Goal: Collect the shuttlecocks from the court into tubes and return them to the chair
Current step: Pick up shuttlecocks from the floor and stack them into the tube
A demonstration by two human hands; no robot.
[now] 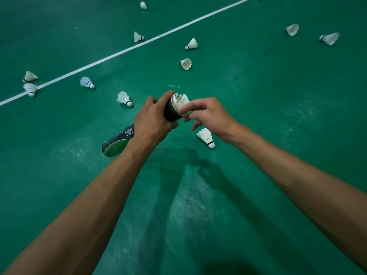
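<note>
Head view looks down on the left hand (pixel 154 121), which is clenched around a dark tube (pixel 170 112) just below its open mouth, with the tube's green-trimmed bottom end tilted down and to the left of that hand. At the tube mouth the right hand (pixel 206 116) pinches the white feathers of a shuttlecock (pixel 180 101) that sits part-way in, its skirt poking above the rim. By my reading, the step in hand is seating this shuttlecock in the tube.

Just below the right hand, near the tube mouth, 1 loose shuttlecock (pixel 207 137) lies on the green court floor (pixel 258 116). Another (pixel 124 98) lies just left of the tube, and several more are scattered farther beyond it, some along the white line (pixel 119 53). No chair shows.

Next move, as I judge it: push the feathers down flush, free the right hand, and reach for the nearest shuttlecock, cork end first into the tube.
</note>
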